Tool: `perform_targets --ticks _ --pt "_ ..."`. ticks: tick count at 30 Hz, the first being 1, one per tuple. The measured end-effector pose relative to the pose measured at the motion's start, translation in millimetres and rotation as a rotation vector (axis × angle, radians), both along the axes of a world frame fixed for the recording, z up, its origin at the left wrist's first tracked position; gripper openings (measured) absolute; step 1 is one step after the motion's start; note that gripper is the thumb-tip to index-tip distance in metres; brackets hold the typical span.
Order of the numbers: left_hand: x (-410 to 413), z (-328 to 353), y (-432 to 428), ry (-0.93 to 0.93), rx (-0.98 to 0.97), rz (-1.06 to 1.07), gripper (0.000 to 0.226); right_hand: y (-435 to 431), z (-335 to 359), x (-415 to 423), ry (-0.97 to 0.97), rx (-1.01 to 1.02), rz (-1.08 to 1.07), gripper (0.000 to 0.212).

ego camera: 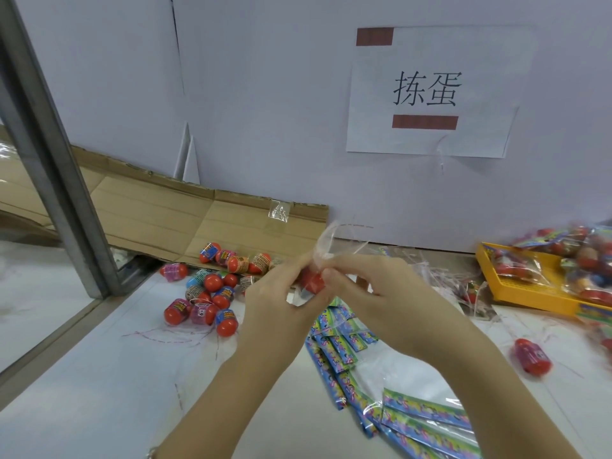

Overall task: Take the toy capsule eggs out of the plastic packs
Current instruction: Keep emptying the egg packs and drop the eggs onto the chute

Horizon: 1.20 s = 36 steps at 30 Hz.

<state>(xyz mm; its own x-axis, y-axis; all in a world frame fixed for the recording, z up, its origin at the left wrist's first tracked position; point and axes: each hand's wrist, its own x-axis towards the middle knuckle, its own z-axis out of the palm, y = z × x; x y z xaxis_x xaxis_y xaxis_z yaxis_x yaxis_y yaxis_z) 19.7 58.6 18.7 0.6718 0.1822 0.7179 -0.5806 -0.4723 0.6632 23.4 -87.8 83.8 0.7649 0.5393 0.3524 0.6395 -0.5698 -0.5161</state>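
Both hands (275, 293) (371, 286) pinching one red egg (313, 281) in clear wrap, loose eggs (205, 293) left, yellow tray (516, 286) right.

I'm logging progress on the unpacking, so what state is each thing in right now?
Left hand: gripping the held egg's pack.
Right hand: pinching the same pack.
Held egg: partly inside its clear pack.
Loose eggs: unpacked, heaped on the table.
Lone egg: lying apart at the right.
Header cards: empty, discarded flat.
Yellow tray: holding packs not yet opened.
Cardboard: flattened, leaning on the wall.
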Motion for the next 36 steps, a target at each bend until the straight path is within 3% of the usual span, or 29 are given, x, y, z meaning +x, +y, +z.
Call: perform_targets --ticks 2,5,7,10,13,19,24,26,28,30,31,34,36 --pt "2 0 1 0.034 -0.113 -0.039 0.019 2 -1 1 -0.058 0.091 0.057 0.026" --pt "4 6 5 0.112 -0.407 -0.157 0.016 1 -3 5 -0.184 0.542 -0.055 0.032" --pt "5 11 8 0.166 -0.593 -0.238 0.014 -5 -4 10 -0.152 0.686 -0.160 0.050" --pt "5 15 9 0.240 -0.675 -0.330 0.017 -12 -7 17 0.220 0.487 -0.154 0.078" --pt "5 14 8 0.320 -0.699 -0.387 0.027 -10 -13 21 0.434 0.302 -0.053 0.067" --pt "5 13 5 0.363 -0.720 -0.407 0.041 2 -23 20 0.455 0.374 0.034 0.018" --pt "7 11 5 0.489 -0.741 -0.554 0.039 4 -24 22 0.430 0.637 0.035 0.009" --pt "6 10 5 0.524 -0.768 -0.549 0.044 5 -26 23 0.436 0.635 0.052 0.018" --pt "7 11 5 0.491 -0.822 -0.527 0.044 3 -29 24 0.492 0.626 0.060 0.046" --pt "9 16 11 0.419 -0.914 -0.471 0.027 4 -31 25 0.557 0.625 0.087 0.066" --pt "12 16 17 0.378 -0.946 -0.445 0.020 5 -33 26 0.564 0.642 0.079 0.065" --pt "15 21 43 0.286 -1.075 -0.386 0.016 15 -45 31 0.536 0.719 -0.074 0.029" --pt "17 24 61 0.239 -1.168 -0.351 0.017 24 -57 32 0.444 0.568 -0.160 0.014"
